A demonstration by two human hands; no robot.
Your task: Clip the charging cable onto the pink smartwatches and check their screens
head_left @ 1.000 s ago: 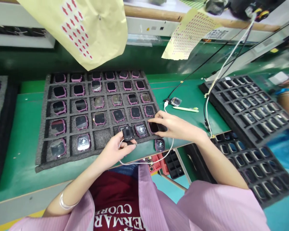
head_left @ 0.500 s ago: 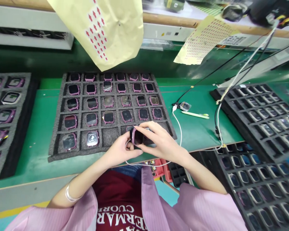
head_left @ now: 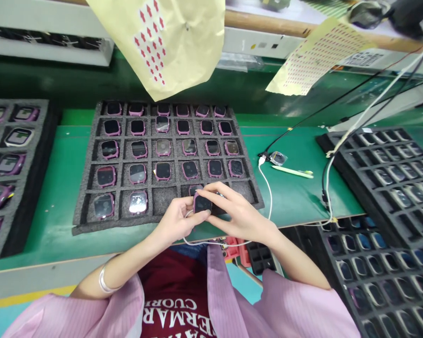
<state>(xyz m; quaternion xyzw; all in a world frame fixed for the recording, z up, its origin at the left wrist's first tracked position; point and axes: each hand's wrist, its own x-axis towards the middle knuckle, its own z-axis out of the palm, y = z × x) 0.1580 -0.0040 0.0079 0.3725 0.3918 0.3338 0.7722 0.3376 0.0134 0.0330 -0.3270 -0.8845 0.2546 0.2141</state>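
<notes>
Between my two hands is a purple-framed smartwatch [head_left: 202, 203] with a dark screen, held just above the front edge of a grey foam tray [head_left: 81, 202]. My left hand [head_left: 178, 218] grips its left side, thumb along the lower edge. The fingers of my right hand [head_left: 234, 213] close on its top and right side. A white cable [head_left: 218, 243] loops below and runs up to my left hand; its end is hidden there. Purple watches fill most of the tray's compartments. One watch [head_left: 138, 202] at the front has a lit screen.
Right of the tray lie a light green pen [head_left: 292, 172], a small clear-wrapped round item [head_left: 278, 158] and a white plug [head_left: 262, 160]. Another watch tray [head_left: 44, 141] stands at left, and more trays [head_left: 324, 139] at right. Yellow sticker sheets [head_left: 183, 61] hang from the shelf above.
The watch has turned so its screen faces up more squarely, and my left thumb now rests on its lower edge. The whole view has shifted slightly.
</notes>
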